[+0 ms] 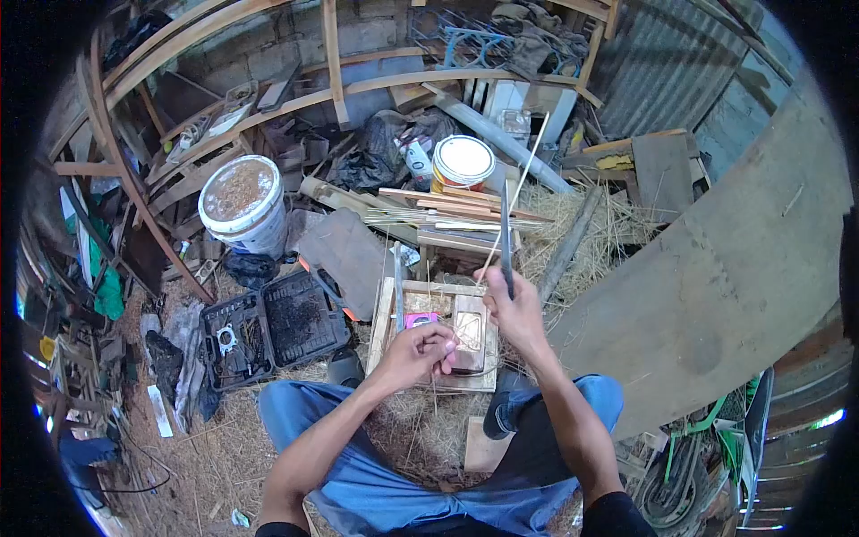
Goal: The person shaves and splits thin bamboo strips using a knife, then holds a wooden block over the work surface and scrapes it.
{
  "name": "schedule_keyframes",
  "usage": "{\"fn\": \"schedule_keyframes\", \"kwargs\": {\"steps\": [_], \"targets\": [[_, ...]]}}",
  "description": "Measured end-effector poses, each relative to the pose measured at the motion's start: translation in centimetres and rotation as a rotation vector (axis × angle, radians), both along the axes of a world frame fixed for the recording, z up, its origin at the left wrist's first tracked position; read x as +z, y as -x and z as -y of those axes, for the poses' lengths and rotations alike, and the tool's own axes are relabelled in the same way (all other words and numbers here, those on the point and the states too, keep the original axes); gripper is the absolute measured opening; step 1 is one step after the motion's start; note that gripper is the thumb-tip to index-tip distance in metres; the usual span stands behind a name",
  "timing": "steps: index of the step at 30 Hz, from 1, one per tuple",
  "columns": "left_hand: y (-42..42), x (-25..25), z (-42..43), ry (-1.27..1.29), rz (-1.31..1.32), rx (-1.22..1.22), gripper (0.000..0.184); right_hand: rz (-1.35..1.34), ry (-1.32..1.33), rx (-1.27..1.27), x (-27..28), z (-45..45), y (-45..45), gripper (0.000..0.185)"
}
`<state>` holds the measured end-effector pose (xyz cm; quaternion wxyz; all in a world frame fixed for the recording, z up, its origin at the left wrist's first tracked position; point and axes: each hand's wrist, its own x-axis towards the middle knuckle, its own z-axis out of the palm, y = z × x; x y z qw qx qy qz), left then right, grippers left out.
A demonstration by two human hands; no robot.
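Jeans (403,488) fill the near edge, knees spread to either side of a low wooden stand (491,362). The knife (506,246) stands nearly upright over the stand's far right corner, its blade pointing away from the legs, and a long pale strip (534,154) slants up beside it, crossing behind the blade in this view.

Holding both in one fist looks like the main risk: if the grip loosens to shift the strip, the knife could turn or slide with it. A downward swing towards the left hand, which is close by, could cut the fingers or carry on to a knee. Which way the cutting edge faces, I cannot tell. The strip is long and thin, so its free end could whip, or snag on the pile of strips (465,208) just beyond; a split edge might leave splinters in bare skin.

The right hand (512,313) is closed firmly round the knife's handle, with the strip's lower end at its finger side, seemingly pinched there. The left hand (412,358) is half curled above the near part of the stand, fingertips drawn in near the thumb; whether something thin is caught between them, I cannot tell. A pink thing (414,319) lies on the stand just beyond it.
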<state>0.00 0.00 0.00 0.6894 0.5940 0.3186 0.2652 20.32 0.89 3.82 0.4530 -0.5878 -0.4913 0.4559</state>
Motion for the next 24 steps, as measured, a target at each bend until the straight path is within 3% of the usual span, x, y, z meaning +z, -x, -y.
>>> {"fn": "schedule_keyframes", "kwargs": {"steps": [2,5,6,13,17,20,24], "targets": [[0.7,0.9,0.3,0.070,0.004,0.097,0.018,0.185,-0.325,-0.062,0.1,0.4,0.4,0.023],[-0.9,-0.9,-0.7,0.005,0.167,0.224,0.017,0.614,-0.330,0.075,2.6,1.9,-0.1,0.022],[-0.2,0.2,-0.5,0.043,0.129,0.258,0.017,0.597,-0.487,0.093,1.7,2.3,1.0,0.024],[0.3,-0.3,0.5,-0.026,0.072,0.282,0.019,0.757,-0.499,0.192,0.8,3.2,1.7,0.024],[0.2,0.1,0.1,0.004,0.144,0.270,0.022,0.757,-0.666,0.106,-0.4,2.6,1.5,0.024],[0.3,0.3,1.0,-0.001,0.158,0.238,0.023,0.832,-0.539,-0.070,0.3,1.2,-0.3,0.023],[0.7,0.5,0.9,0.043,0.178,0.220,0.018,0.775,-0.446,-0.051,0.3,0.7,-1.7,0.022]]}}
